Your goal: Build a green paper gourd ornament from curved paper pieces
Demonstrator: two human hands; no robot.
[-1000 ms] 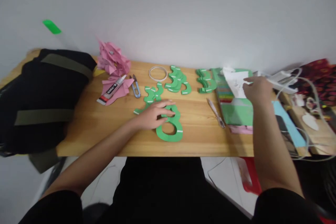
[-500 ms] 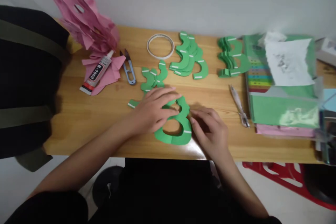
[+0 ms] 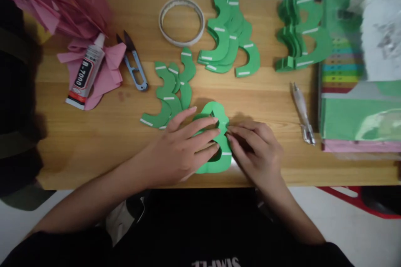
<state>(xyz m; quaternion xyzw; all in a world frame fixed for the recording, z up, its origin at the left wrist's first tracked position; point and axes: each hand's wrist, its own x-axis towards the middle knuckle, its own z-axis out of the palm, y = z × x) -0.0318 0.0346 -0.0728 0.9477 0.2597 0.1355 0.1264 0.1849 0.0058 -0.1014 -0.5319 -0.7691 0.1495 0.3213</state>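
Observation:
A green paper cutout (image 3: 216, 164) shaped like a figure eight, with white strips on it, lies near the table's front edge. Across its left part rests my left hand (image 3: 184, 146), open, with fingers spread and hiding much of it. My right hand (image 3: 258, 150) pinches the cutout's right edge at the narrow middle between thumb and fingertips. Just beyond my left hand sit overlapping green curved paper pieces (image 3: 171, 96) with white strips. A second pile of green curved pieces (image 3: 225, 41) lies farther back.
A roll of tape (image 3: 162, 21), blue-handled thread snips (image 3: 138, 69) and a glue tube (image 3: 86, 75) on pink paper (image 3: 105, 79) lie left. At right are folded green pieces (image 3: 300, 37), a pen (image 3: 302, 112) and a plastic-covered stack (image 3: 351, 119). Pink paper (image 3: 69, 0) stands at back left.
The view has moved closer to the table. My left hand has shifted down over the cutout, its fingers more spread and showing more of the cutout's top. My right hand stays at the right edge.

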